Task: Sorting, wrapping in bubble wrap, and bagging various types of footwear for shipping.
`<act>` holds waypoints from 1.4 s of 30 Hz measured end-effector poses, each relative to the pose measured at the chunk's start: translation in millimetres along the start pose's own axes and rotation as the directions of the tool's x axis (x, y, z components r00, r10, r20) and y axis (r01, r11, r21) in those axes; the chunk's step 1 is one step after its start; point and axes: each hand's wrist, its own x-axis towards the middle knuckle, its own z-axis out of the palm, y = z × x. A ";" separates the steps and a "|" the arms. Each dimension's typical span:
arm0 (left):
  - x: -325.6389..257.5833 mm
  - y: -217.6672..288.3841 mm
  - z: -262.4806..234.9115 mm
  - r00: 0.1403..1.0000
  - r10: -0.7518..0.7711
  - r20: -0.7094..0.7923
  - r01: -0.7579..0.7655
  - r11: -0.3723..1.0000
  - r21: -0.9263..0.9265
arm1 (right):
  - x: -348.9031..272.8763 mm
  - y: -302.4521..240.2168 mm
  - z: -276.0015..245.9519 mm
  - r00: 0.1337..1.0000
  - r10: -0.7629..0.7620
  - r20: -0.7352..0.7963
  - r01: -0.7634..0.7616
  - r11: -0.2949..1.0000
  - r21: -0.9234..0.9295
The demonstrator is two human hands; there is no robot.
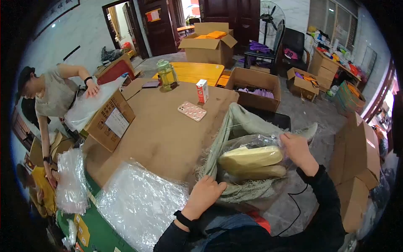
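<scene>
A grey-green woven sack [224,145] with frayed edges gapes in front of me at the table's near right corner. Inside it lie pale yellow, long rounded pieces [252,161] in a clear plastic bag [262,142]; their exact kind I cannot tell. My left hand [205,195] is closed on the sack's near left rim. On the far right side of the opening, my right hand [300,153] pinches the edge of the clear plastic bag, its fingertips partly hidden. A stack of clear plastic bags [142,206] lies on the table left of my left hand.
On the brown-covered table [159,126] are a patterned phone [192,111], a small carton [202,91] and a green-lidded jar [168,75]. A co-worker [54,92] at the left handles plastic over a cardboard box [110,122]. Open cartons [256,84] stand beyond and right.
</scene>
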 end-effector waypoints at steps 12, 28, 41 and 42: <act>10.8 5.2 -7.6 0.999 0.054 -0.004 -0.054 0.998 0.030 | 16.8 -32.6 53.0 0.922 -0.186 0.339 0.168 0.982 0.083; 12.8 22.8 -26.2 0.988 0.134 -0.079 -0.131 0.991 0.039 | -63.6 -56.4 184.7 0.409 -0.510 0.756 -0.487 0.579 0.654; 2.2 2.3 -24.8 0.994 0.061 -0.088 -0.055 0.996 0.070 | -108.7 -9.0 57.6 0.349 -0.107 0.931 -0.146 0.975 0.167; 3.2 2.6 -26.3 0.994 0.054 -0.092 -0.047 0.996 0.077 | -126.2 13.0 65.5 0.465 0.010 0.885 -0.185 0.979 0.086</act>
